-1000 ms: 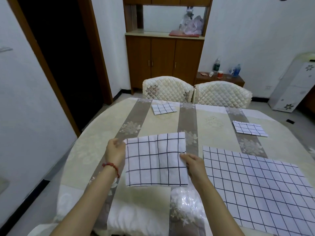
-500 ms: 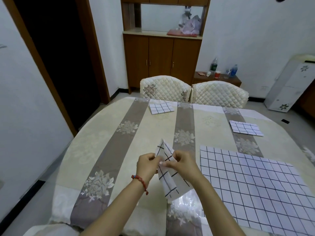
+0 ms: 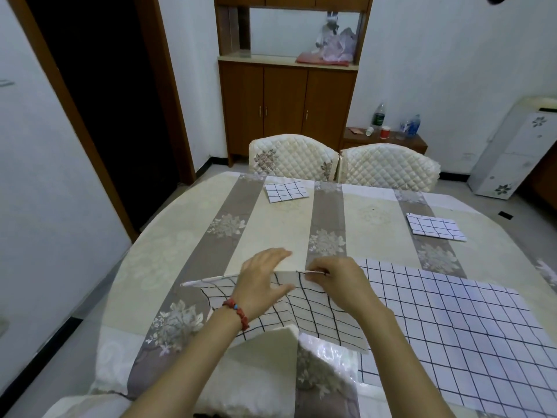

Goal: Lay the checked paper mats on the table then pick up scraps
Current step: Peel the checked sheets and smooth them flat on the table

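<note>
**Q:** What sits nearest, and how is it held?

**A:** A checked paper mat (image 3: 313,315), partly unfolded, hangs over the near edge of the table (image 3: 168,260). The right hand (image 3: 337,282) pinches its raised top edge between thumb and fingers. The left hand (image 3: 259,282), a red bead bracelet at its wrist, lies flat and open-fingered against the mat's upper left part, not gripping.

**Q:** Which way does the mat run from those hands?

**A:** Its long axis runs left to right. A folded flap reaches out to the left, beyond the left hand, so the left hand looks better placed to spread it that way while the right anchors the top edge.

**Q:** What lies around it?

**A:** Just to the right, a large checked mat (image 3: 452,324) already lies flat; the held mat's right corner seems to overlap it. Farther off, two small folded checked pieces rest well apart: one far right (image 3: 434,228), one at the far edge (image 3: 285,191) before two quilted chairs (image 3: 343,164).
</note>
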A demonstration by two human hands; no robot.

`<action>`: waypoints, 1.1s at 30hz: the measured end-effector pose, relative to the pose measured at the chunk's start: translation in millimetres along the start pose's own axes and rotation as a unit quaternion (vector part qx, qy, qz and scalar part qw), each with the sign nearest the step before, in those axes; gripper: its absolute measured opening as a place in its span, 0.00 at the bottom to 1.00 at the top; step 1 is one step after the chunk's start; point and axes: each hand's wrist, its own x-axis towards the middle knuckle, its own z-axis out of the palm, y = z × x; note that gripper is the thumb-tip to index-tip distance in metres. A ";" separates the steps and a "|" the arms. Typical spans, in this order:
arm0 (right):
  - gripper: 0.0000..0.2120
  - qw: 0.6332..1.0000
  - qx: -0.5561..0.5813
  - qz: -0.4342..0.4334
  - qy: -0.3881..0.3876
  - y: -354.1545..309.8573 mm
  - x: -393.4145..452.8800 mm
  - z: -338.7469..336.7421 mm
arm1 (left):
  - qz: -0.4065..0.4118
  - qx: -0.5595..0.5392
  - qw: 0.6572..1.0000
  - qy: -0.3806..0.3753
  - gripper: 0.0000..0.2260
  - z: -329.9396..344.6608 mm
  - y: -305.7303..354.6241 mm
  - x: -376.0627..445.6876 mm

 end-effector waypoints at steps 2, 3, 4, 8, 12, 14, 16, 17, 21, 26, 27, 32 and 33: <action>0.07 0.999 -0.028 -0.018 -0.018 -6.3 0.7 3.9 | 0.048 -0.012 0.999 -0.015 0.17 4.8 5.9 4.7; 0.07 0.999 -0.030 -0.023 -0.017 -8.8 0.1 3.1 | 0.050 -0.028 0.998 -0.016 0.12 4.4 8.0 7.0; 0.06 0.999 -0.018 -0.024 -0.015 -9.2 -1.0 1.2 | 0.037 -0.044 0.998 -0.018 0.09 1.4 9.6 8.7; 0.02 0.995 0.094 0.041 -0.005 12.2 -10.6 -10.3 | -0.027 -0.149 0.988 0.020 0.06 -16.9 6.6 17.1; 0.09 0.963 0.239 0.124 0.025 38.3 -28.1 -20.3 | -0.076 -0.235 0.967 0.067 0.13 -43.2 2.8 21.2; 0.13 0.947 0.288 0.137 0.029 44.5 -34.7 -22.2 | -0.090 -0.274 0.953 0.091 0.14 -51.8 0.2 22.4; 0.10 0.941 0.304 0.145 0.033 49.0 -36.4 -21.5 | -0.107 -0.297 0.941 0.120 0.13 -56.9 -3.3 23.0; 0.10 0.937 0.311 0.153 0.039 49.9 -36.4 -20.9 | -0.117 -0.303 0.937 0.131 0.13 -59.2 -5.2 23.3; 0.05 0.916 0.356 0.169 0.071 50.7 -31.6 -17.0 | -0.167 -0.288 0.929 0.159 0.08 -56.7 -10.7 25.6; 0.06 0.909 0.376 0.156 0.094 35.7 -20.2 -8.5 | -0.265 -0.146 0.938 0.169 0.24 -37.4 -2.1 21.1; 0.06 0.909 0.375 0.152 0.095 32.0 -17.9 -7.3 | -0.255 -0.137 0.945 0.155 0.24 -31.7 4.6 17.6; 0.06 0.918 0.369 0.112 0.095 15.6 -8.4 -1.0 | -0.222 -0.165 0.954 0.118 0.23 1.3 43.5 -4.2; 0.05 0.921 0.361 0.107 0.095 13.5 -6.9 1.0 | -0.215 -0.181 0.953 0.114 0.22 5.9 50.2 -6.5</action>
